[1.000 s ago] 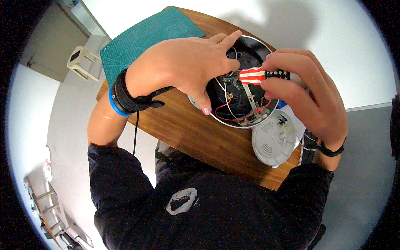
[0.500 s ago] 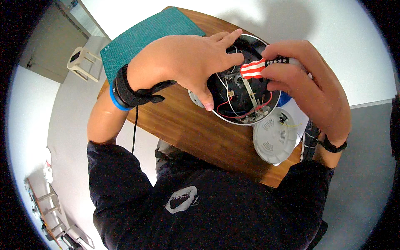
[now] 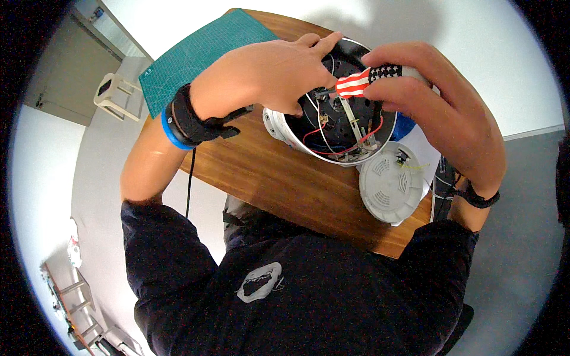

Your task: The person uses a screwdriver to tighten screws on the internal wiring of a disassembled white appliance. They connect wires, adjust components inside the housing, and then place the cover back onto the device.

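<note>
An opened round white appliance (image 3: 278, 127), which looks like a rice cooker turned bottom up, lies on the table with its black inside, wires and a metal lever showing. My right hand (image 3: 415, 77) grips a screwdriver (image 3: 354, 84) by its handle, patterned with red and white stripes and stars. Its shaft points left into the housing; the tip is hidden near my other fingers. My left hand (image 3: 270, 74) reaches over the left rim, fingers apart, one stretched toward the far rim and another close to the screwdriver. A round vented white cover (image 3: 390, 184) lies at the near right.
A green cutting mat (image 3: 202, 56) covers the far left of the wooden table (image 3: 261, 172). Something blue (image 3: 402, 127) and white paper lie right of the housing, beside a black object with cables (image 3: 442, 184). A pale stool (image 3: 116, 95) stands on the floor at left.
Both hands and the screwdriver have shifted slightly up and left in view. My left thumb has drawn in from the near rim toward its fingers, uncovering more of the housing's left side.
</note>
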`<state>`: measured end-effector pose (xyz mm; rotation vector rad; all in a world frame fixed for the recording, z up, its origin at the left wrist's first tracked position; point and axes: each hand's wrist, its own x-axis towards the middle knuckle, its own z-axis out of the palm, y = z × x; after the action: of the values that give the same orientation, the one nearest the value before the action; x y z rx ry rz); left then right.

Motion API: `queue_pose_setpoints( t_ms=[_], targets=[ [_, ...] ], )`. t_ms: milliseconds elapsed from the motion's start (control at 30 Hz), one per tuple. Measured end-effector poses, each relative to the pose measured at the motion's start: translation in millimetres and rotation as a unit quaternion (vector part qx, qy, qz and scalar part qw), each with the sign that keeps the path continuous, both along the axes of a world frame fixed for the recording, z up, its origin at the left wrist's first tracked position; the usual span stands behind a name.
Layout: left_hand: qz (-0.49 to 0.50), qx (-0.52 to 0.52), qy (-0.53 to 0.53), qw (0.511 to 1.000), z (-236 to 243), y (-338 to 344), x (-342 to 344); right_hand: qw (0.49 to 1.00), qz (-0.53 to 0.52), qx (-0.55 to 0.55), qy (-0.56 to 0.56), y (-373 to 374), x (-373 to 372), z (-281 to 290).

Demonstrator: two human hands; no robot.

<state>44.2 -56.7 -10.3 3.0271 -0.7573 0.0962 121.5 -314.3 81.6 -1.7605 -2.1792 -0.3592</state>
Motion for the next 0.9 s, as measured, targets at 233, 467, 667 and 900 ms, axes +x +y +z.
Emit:
queue_pose_setpoints(
  t_ms=[233,467,667,900],
  targets=[
    [0.002,0.053,-0.027,0.998,-6.9,-11.7,13.1,1.0,-0.007,-0.013,0.014,-6.5,4.7,-1.6],
    [-0.037,0.119,-0.047,0.991,-7.5,-7.3,27.3,1.0,0.003,-0.015,0.001,-6.6,3.2,-4.8],
    [-0.032,0.113,0.0,0.993,2.2,-11.9,23.2,0.999,0.008,-0.022,0.028,-6.4,5.3,-3.2],
    [-0.016,0.144,0.028,0.989,9.0,-21.5,28.8,1.0,-0.01,-0.015,0.025,-12.6,4.1,-4.6]
  ],
)
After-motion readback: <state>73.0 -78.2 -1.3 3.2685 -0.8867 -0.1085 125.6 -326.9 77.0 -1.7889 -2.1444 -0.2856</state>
